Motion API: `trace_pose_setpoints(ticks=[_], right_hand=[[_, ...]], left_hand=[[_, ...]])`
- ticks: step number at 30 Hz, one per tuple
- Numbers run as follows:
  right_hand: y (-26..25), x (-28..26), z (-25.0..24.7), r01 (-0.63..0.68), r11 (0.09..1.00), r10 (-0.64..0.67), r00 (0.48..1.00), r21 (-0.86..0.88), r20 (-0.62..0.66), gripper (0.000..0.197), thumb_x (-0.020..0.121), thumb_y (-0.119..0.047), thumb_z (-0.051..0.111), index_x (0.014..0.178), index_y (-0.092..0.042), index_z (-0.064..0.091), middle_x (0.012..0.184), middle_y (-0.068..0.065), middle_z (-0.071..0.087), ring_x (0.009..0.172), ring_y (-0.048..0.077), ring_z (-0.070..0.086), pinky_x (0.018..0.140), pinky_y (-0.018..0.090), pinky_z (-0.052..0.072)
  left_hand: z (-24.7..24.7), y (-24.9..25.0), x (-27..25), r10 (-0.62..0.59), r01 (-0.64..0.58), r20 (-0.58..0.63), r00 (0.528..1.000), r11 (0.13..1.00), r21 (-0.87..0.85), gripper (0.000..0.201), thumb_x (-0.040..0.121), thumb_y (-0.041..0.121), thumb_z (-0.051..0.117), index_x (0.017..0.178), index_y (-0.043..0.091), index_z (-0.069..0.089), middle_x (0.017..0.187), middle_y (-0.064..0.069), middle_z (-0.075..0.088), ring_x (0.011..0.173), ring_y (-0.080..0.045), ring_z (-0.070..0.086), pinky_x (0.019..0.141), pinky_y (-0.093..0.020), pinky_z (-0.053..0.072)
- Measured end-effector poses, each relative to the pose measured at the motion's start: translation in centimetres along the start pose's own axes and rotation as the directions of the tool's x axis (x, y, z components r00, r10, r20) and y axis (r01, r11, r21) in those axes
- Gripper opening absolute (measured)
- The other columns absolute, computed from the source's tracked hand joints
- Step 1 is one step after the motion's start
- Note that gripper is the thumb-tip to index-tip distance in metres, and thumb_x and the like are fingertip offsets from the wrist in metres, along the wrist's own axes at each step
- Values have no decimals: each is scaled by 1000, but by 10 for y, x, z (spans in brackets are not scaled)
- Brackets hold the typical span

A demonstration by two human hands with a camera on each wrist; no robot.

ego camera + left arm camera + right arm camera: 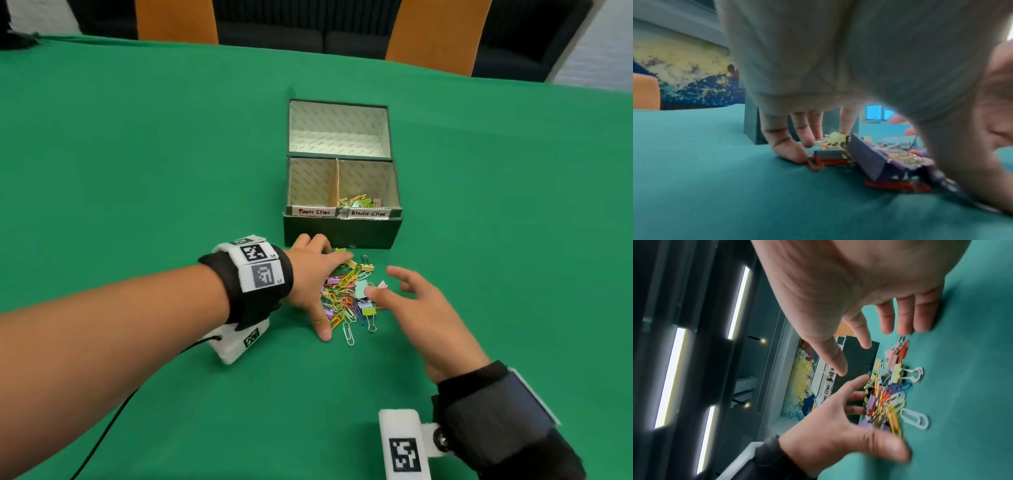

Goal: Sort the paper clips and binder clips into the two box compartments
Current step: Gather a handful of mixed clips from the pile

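Note:
A mixed pile of coloured paper clips and binder clips (346, 294) lies on the green table just in front of the dark box (342, 233). The box has a left compartment (310, 185) labelled Paper Clips and a right one (368, 181) labelled Binder Clips. The right one holds several binder clips (359, 202). My left hand (325, 291) is spread over the pile's left side, its fingertips (789, 151) touching the cloth beside a purple binder clip (869, 160). My right hand (383, 282) hovers with fingers spread at the pile's right edge and holds nothing.
The box lid (337, 126) stands open behind the compartments. A white paper clip (915, 418) lies a little apart on the pile's near side. Green cloth (154, 171) stretches all round. Two orange chair backs (176, 20) stand at the far edge.

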State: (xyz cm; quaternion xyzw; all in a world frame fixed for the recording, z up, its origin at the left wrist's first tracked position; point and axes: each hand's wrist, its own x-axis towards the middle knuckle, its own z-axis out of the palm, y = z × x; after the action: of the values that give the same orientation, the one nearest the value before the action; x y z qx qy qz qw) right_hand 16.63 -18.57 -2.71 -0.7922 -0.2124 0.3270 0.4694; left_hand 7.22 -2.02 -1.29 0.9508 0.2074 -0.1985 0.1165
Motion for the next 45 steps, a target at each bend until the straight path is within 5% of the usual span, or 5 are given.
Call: trace_pose_setpoints(ticks=[7, 13, 23, 33, 45], right_hand=[[5, -8, -1, -91, 974, 86, 996, 205, 34, 80, 68, -12, 84, 137, -29, 46, 128, -1, 40, 96, 7, 59, 87, 40, 54], [-3, 0, 7, 12, 967, 16, 994, -253, 112, 107, 49, -15, 92, 142, -30, 42, 127, 4, 39, 102, 26, 61, 85, 43, 56], [-10, -15, 4, 188, 784, -93, 978, -592, 186, 119, 50, -42, 91, 147, -44, 21, 125, -2, 20, 123, 25, 27, 105, 34, 32], [-18, 4, 2, 326, 798, -136, 916, -506, 377, 99, 56, -26, 92, 138, -43, 40, 124, -1, 29, 103, 19, 52, 93, 26, 45], [-38, 50, -11, 334, 612, -55, 922, -716, 383, 107, 63, -80, 56, 149, -23, 31, 152, 6, 36, 136, 25, 38, 113, 41, 32]], left_hand=[[-9, -8, -10, 14, -19, -69, 997, 997, -72, 134, 39, 61, 87, 148, 40, 11, 134, -3, 28, 124, -25, 31, 106, -47, 37], [-11, -25, -20, -106, 109, 75, 991, 994, -33, 122, 50, 48, 89, 147, 34, 17, 133, -7, 34, 115, -28, 50, 99, -42, 45], [-7, -24, -15, -72, 72, 3, 997, 985, -157, 119, 51, 42, 91, 146, 33, 20, 131, -5, 33, 87, -20, 51, 94, -39, 48], [-12, -19, -11, 29, -30, -8, 1000, 950, -312, 103, 58, 34, 90, 141, 37, 28, 125, -4, 48, 86, -11, 53, 84, -28, 45], [10, 16, -16, -17, 2, -62, 998, 970, -243, 78, 54, 47, 88, 103, 25, 31, 104, -3, 40, 86, -23, 54, 80, -41, 51]])
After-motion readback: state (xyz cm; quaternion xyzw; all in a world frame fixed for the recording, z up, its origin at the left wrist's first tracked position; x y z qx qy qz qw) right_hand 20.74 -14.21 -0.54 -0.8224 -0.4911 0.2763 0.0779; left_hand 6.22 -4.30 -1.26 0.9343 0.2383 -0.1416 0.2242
